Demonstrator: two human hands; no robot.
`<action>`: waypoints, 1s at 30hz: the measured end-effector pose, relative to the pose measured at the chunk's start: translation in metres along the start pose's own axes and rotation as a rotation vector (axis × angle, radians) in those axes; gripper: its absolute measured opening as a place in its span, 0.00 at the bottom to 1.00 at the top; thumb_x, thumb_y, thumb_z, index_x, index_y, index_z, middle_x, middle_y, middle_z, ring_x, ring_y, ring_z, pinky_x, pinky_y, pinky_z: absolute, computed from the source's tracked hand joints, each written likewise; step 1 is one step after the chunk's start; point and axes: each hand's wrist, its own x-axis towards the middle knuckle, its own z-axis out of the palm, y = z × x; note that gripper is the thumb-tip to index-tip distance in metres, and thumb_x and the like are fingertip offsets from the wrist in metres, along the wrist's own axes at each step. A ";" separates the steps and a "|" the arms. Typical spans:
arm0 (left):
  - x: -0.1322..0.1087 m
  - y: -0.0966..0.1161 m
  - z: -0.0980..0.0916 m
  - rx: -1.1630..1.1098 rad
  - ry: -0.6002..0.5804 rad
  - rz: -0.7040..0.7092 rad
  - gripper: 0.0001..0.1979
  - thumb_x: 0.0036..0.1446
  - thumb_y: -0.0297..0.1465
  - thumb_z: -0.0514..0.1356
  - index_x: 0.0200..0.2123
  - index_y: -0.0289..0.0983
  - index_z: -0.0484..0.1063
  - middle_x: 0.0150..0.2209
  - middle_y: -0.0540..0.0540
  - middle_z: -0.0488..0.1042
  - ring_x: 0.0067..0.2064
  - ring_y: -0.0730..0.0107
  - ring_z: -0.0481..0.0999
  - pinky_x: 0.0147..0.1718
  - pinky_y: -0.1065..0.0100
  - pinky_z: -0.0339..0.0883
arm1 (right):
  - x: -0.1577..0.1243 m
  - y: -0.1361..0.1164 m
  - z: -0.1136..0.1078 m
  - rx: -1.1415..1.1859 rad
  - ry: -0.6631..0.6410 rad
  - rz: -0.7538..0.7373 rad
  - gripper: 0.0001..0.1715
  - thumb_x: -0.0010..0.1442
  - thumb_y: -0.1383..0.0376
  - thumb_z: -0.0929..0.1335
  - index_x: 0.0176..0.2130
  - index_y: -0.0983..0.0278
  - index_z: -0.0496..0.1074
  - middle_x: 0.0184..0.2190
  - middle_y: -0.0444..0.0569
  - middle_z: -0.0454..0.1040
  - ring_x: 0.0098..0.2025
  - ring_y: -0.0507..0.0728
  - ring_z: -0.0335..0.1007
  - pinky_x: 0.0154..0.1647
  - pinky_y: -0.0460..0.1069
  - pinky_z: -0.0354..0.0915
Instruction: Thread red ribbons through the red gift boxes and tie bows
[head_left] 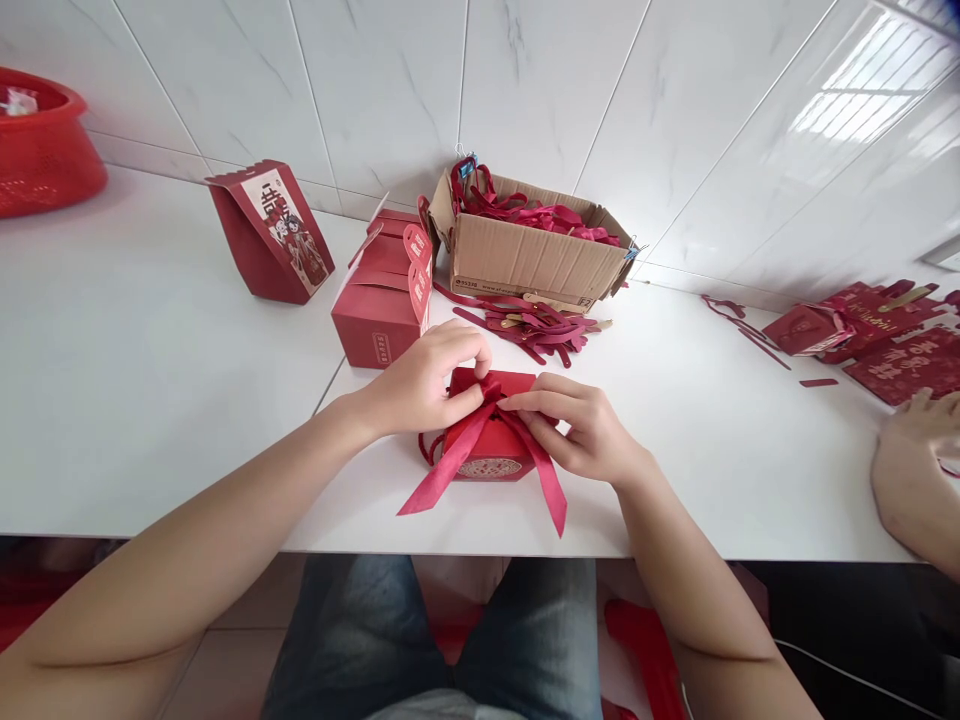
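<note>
A small red gift box (491, 452) sits on the white table (150, 400) near its front edge, straight ahead of me. A dark red ribbon (442, 478) crosses its top, and two tails hang down over the front. My left hand (424, 380) pinches the ribbon at the box's top left. From the right, my right hand (581, 425) pinches the same ribbon, fingers pressed together at the knot. Both hands rest on the box.
Behind stand a cardboard carton (525, 255) of red ribbons, loose ribbons (536, 325) in front of it, a row of closed red boxes (379, 295) and a printed red box (274, 235). A red basin (45, 150) sits far left. Another person's hand (919, 480) and flat red boxes (870, 330) lie right.
</note>
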 end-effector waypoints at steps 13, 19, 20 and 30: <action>-0.002 0.008 0.002 0.114 0.095 0.014 0.06 0.53 0.21 0.53 0.31 0.37 0.62 0.30 0.49 0.68 0.33 0.70 0.68 0.34 0.69 0.65 | -0.003 0.001 -0.001 -0.014 -0.030 -0.011 0.22 0.63 0.76 0.59 0.51 0.64 0.71 0.33 0.49 0.68 0.31 0.50 0.65 0.30 0.47 0.65; -0.002 0.012 0.004 0.103 0.099 0.001 0.06 0.52 0.20 0.54 0.30 0.37 0.62 0.28 0.52 0.69 0.30 0.73 0.68 0.32 0.71 0.65 | -0.002 0.000 0.000 -0.025 -0.029 -0.015 0.22 0.63 0.76 0.59 0.51 0.64 0.71 0.34 0.50 0.69 0.32 0.51 0.65 0.31 0.47 0.66; -0.002 0.012 0.004 0.107 0.098 0.002 0.06 0.52 0.21 0.54 0.30 0.37 0.62 0.28 0.52 0.69 0.30 0.73 0.68 0.32 0.71 0.65 | -0.002 0.000 0.000 -0.024 -0.029 -0.017 0.22 0.63 0.76 0.59 0.51 0.64 0.71 0.34 0.50 0.69 0.32 0.51 0.65 0.31 0.47 0.66; -0.003 0.012 0.001 0.175 0.070 -0.016 0.06 0.52 0.20 0.54 0.30 0.37 0.61 0.27 0.52 0.67 0.29 0.73 0.66 0.29 0.72 0.62 | -0.004 -0.001 -0.004 -0.012 -0.110 0.030 0.23 0.65 0.74 0.57 0.54 0.63 0.69 0.35 0.51 0.69 0.33 0.52 0.66 0.32 0.49 0.67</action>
